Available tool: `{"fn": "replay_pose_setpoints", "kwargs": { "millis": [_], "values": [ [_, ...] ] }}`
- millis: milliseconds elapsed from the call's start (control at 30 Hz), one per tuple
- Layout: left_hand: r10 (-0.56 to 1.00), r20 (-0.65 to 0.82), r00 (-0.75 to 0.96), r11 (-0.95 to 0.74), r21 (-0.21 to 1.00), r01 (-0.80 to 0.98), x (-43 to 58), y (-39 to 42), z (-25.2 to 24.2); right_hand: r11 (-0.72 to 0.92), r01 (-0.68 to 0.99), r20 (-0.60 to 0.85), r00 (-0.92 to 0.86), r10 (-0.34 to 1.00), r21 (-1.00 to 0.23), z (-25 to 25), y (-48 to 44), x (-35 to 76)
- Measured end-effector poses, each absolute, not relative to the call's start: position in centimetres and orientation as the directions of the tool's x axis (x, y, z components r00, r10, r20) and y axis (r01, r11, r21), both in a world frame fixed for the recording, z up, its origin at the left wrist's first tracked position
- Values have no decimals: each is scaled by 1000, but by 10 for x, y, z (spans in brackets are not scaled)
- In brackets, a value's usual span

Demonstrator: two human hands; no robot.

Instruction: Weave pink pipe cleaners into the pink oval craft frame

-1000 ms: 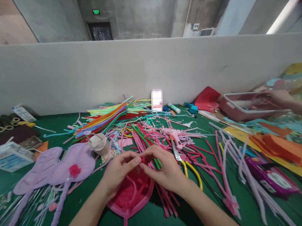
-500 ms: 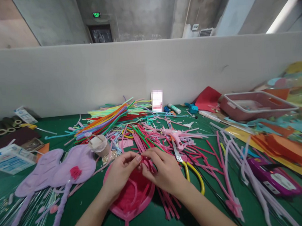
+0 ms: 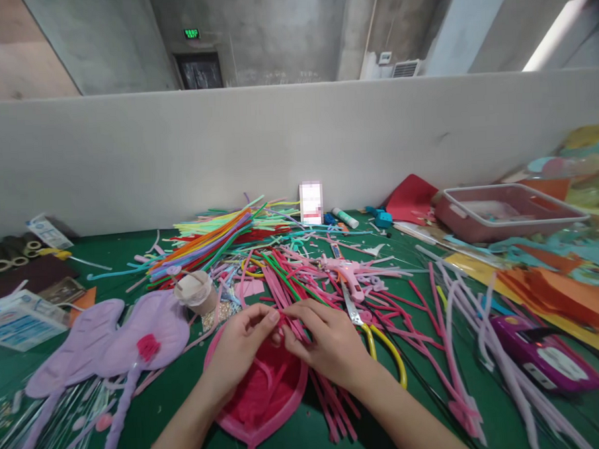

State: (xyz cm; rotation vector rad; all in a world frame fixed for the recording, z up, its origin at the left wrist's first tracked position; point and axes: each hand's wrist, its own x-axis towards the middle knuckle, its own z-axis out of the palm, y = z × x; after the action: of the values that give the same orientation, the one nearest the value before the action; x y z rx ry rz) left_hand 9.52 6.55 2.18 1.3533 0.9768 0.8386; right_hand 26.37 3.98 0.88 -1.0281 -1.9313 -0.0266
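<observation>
My left hand [image 3: 238,353] and my right hand [image 3: 329,342] meet at the fingertips, both pinching a small piece of red pipe cleaner [image 3: 284,317], mostly hidden by the fingers. Directly below them lies a red fan-shaped panel [image 3: 274,397] with a pink fuzzy rim and a short stem toward me. A curved pink strip rests on its face. Yellow-handled scissors [image 3: 396,352] lie beside my right wrist, blades pointing away. Pink pipe cleaners [image 3: 337,411] stick out from under my right hand.
Left are two lilac fuzzy fans [image 3: 111,348], one bearing a red flower, and a paper cup [image 3: 198,294]. Behind lie colourful pipe cleaners [image 3: 215,238] and a pink glue gun [image 3: 349,275]. Right are a purple device [image 3: 543,353], orange felt [image 3: 561,299] and a pink bin [image 3: 513,232].
My fingers keep their pinch over the red panel, with only a slight shift. The view has tilted a little; the things on the table stay where they were.
</observation>
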Motion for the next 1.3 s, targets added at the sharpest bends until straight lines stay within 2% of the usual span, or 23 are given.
{"fn": "replay_pose_setpoints", "kwargs": {
  "millis": [133, 400, 500, 600, 700, 800, 967, 1133, 1300],
  "values": [
    [928, -49, 369, 26, 997, 67, 95, 65, 25, 651, 580, 691, -197, 695, -490, 10, 39, 264],
    [934, 46, 353, -60, 998, 28, 93, 64, 29, 638, 391, 637, -153, 756, -663, 13, 39, 263],
    [955, 34, 295, -35, 999, -4, 92, 65, 27, 552, 267, 544, -112, 832, -789, 15, 37, 260],
    [964, -17, 264, 51, 991, -123, 90, 66, 25, 398, 162, 392, -68, 917, -903, 18, 35, 256],
    [959, -57, 277, 115, 973, -200, 91, 65, 23, 323, 86, 319, -65, 946, -942, 21, 32, 251],
    [957, -58, 285, 109, 980, -166, 93, 64, 23, 371, 119, 370, -34, 928, -921, 23, 31, 249],
    [948, -11, 319, 16, 1000, -12, 94, 62, 25, 498, 339, 533, 11, 846, -798, 22, 31, 253],
    [950, -2, 311, -12, 999, 44, 94, 63, 25, 645, 554, 702, -145, 697, -527, 16, 34, 262],
    [948, -11, 318, -8, 998, 56, 95, 65, 24, 650, 695, 745, -249, 619, -307, 13, 37, 263]
  ]
}}
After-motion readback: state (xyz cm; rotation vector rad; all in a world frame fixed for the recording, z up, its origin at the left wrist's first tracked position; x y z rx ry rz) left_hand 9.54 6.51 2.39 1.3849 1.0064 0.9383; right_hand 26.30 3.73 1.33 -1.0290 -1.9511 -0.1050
